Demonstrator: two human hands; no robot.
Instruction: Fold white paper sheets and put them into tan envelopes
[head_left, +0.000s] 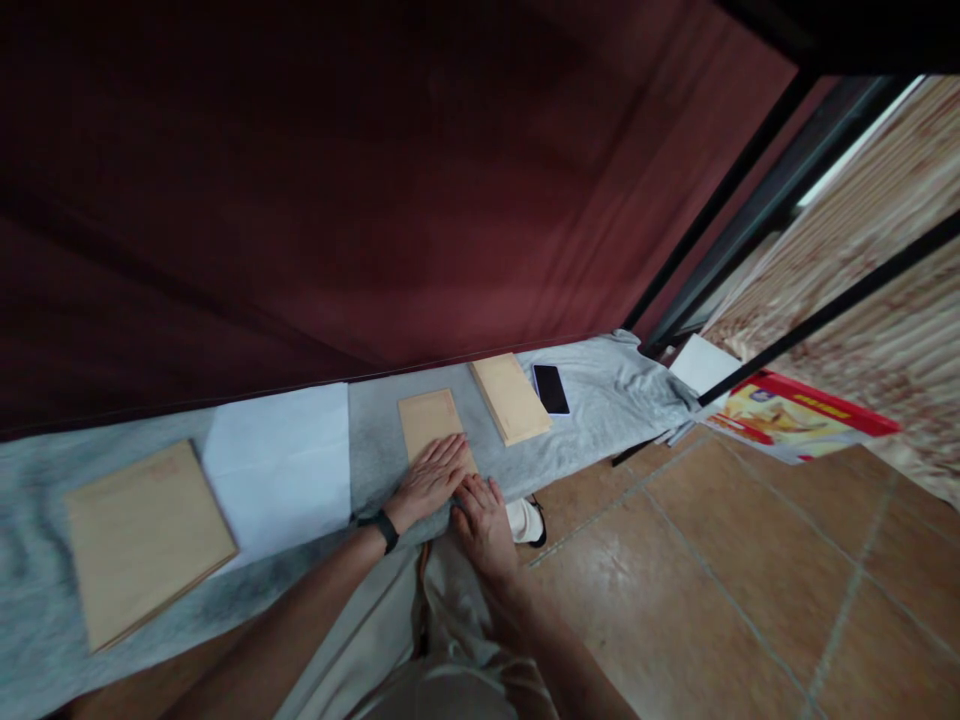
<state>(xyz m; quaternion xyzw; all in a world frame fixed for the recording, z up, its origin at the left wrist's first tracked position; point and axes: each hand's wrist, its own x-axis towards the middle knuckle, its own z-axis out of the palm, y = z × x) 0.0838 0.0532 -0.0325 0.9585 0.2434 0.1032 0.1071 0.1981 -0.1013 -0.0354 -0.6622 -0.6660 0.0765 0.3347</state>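
A small brown paper envelope point(430, 417) lies on the grey cloth directly in front of me. My left hand point(436, 468), with a dark band on its wrist, rests flat across the envelope's near half, fingers stretched out. Close beside it, my right hand point(482, 515) has bent fingers at the envelope's near right corner, seemingly pinching or pressing the edge. The two hands hide that end of the envelope. To the right is a stack of similar brown envelopes point(511, 398), and past it a dark-screened phone point(551, 389).
On the left, a stack of larger brown envelopes point(150, 540) overlaps white paper point(281, 465). Behind the narrow grey-covered surface point(600, 440) hangs a dark red curtain point(420, 250). Black metal bars point(724, 200), a white box point(703, 365) and a colourful printed carton point(802, 415) stand at right.
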